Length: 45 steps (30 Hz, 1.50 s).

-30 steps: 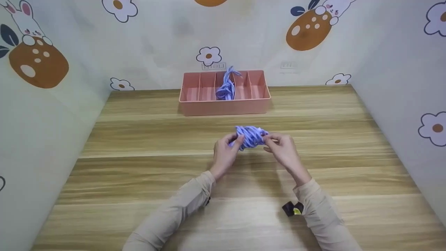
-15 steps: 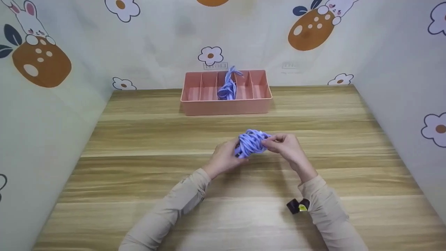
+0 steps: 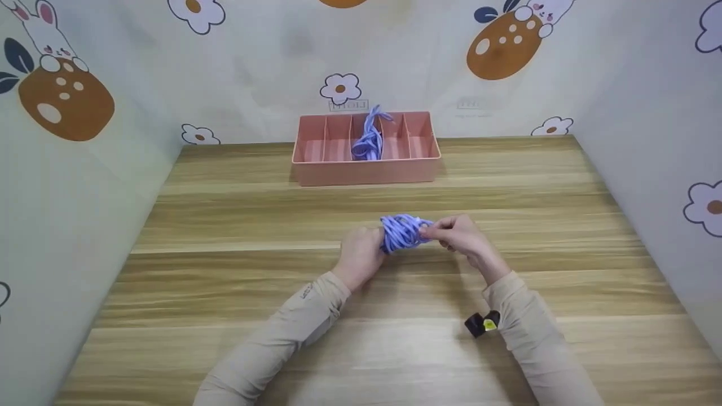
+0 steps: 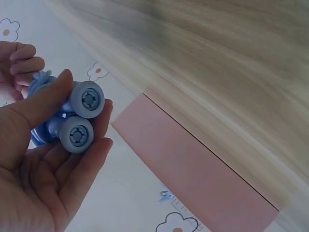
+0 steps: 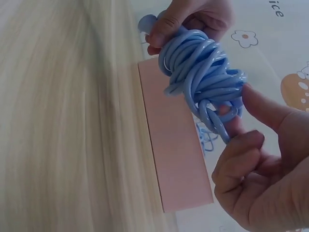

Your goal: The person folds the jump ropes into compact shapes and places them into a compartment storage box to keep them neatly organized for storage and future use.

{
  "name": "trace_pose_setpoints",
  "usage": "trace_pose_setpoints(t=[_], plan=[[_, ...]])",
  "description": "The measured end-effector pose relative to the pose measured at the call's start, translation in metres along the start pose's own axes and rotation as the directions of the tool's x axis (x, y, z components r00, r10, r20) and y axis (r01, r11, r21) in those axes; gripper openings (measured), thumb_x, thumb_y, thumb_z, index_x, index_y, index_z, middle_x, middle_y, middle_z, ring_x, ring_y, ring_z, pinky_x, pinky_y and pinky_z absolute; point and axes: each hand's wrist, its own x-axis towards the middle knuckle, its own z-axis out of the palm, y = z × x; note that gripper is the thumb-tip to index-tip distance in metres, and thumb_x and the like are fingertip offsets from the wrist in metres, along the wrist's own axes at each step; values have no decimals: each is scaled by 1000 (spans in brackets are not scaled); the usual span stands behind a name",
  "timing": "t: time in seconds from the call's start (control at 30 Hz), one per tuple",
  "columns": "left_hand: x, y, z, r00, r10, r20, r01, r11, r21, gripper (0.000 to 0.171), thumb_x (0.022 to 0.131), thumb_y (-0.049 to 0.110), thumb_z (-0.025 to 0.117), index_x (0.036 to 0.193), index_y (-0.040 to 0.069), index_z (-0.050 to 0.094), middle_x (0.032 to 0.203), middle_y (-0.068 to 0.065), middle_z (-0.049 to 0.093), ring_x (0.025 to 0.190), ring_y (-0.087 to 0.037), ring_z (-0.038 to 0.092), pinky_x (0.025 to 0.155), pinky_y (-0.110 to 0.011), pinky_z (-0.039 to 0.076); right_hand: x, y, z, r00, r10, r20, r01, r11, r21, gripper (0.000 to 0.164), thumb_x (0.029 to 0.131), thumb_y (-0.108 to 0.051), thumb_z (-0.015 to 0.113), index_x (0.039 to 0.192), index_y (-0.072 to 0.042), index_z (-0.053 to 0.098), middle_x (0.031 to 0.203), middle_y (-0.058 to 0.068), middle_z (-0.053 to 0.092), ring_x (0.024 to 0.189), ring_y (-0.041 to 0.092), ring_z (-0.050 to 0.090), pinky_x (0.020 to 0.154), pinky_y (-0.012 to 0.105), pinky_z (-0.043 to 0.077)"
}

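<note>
A blue jump rope (image 3: 401, 232) is wound into a thick bundle above the middle of the table. My left hand (image 3: 360, 254) grips its left end; in the left wrist view, thumb and fingers close around the two handles (image 4: 78, 135), their round end caps side by side and facing outward. At the other end, my right hand (image 3: 462, 239) pinches the rope. The right wrist view shows its thumb against the wound cord (image 5: 205, 72) and a fingertip poking through a loop near the end.
Against the back wall stands a pink divided box (image 3: 366, 173). Its middle compartment holds another bundle of blue cord (image 3: 369, 141), which sticks up above the rim. A small black and yellow object (image 3: 476, 325) shows beside the right sleeve. Patterned walls enclose the wooden table (image 3: 237, 225).
My left hand has rolled over, so its back now faces up, turning the jump rope bundle with it. The bundle sits slightly nearer to me. My right hand stays at its right end.
</note>
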Motion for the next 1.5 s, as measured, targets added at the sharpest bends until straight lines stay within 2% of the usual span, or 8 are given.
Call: trace_pose_setpoints(t=[0.3, 0.5, 0.6, 0.77, 1.03, 1.17, 1.3, 1.5], plan=[[11, -1, -3, 981, -88, 175, 142, 936, -322, 19, 70, 17, 75, 65, 6, 60, 56, 2, 54, 51, -12, 47, 47, -26, 41, 9, -1, 13, 967, -63, -248, 149, 927, 345, 26, 72, 1, 71, 61, -11, 50, 61, -5, 48, 56, 4, 54, 58, 20, 54], [18, 1, -6, 890, -133, 435, 413, 638, -650, 17, 77, 12, 70, 72, -3, 64, 56, 5, 52, 48, -4, 45, 42, -14, 36, 11, -3, 24, 784, -259, -564, 375, 922, 97, 31, 66, -4, 78, 55, -10, 50, 50, -7, 37, 46, 2, 35, 40, 14, 36], [21, 2, -9, 867, -178, 465, 481, 542, -689, 14, 78, 8, 67, 72, -5, 64, 56, 4, 53, 49, -5, 47, 42, -15, 39, 10, -3, 27, 692, -363, -623, 425, 903, -54, 30, 66, -10, 79, 56, -7, 51, 53, -5, 39, 48, 2, 35, 41, 15, 28], [24, 3, -11, 833, -248, 495, 552, 443, -706, 12, 77, 4, 63, 76, -7, 65, 61, 1, 56, 52, -8, 52, 50, -24, 51, 6, -6, 30, 730, -308, -610, 494, 854, 160, 24, 79, -3, 66, 60, 0, 52, 61, 0, 47, 52, 3, 47, 47, 14, 44], [25, 2, 5, 847, -315, 428, 527, 397, -752, 13, 76, 1, 58, 82, -8, 66, 67, -5, 63, 57, -8, 55, 62, -32, 54, 5, -12, 31, 874, -197, -444, 450, 671, 589, 26, 87, 1, 45, 62, -5, 49, 64, 0, 42, 62, 7, 47, 62, 20, 53], [29, 1, 13, 862, -344, 373, 485, 341, -805, 18, 77, -1, 60, 91, -10, 65, 79, -16, 68, 62, -7, 58, 62, -23, 53, 9, -11, 31, 809, -356, -468, 524, 798, 297, 7, 84, 0, 56, 77, 3, 56, 75, 3, 44, 71, 9, 46, 63, 19, 51], [32, 1, 14, 887, -346, 307, 435, 397, -808, 18, 73, -1, 65, 88, -11, 65, 76, -15, 68, 59, -3, 55, 60, -19, 52, 12, -5, 33, 692, -516, -505, 513, 844, -160, 22, 77, -3, 66, 97, 4, 59, 88, 9, 46, 82, 16, 48, 67, 23, 50], [40, 3, 10, 891, -365, 271, 414, 403, -816, 17, 71, -1, 70, 84, -10, 66, 66, -4, 64, 56, -2, 52, 55, -16, 49, 18, 2, 37, 700, -558, -445, 534, 823, -192, 43, 88, -8, 56, 130, -6, 45, 116, 17, 40, 98, 26, 51, 75, 37, 53]])
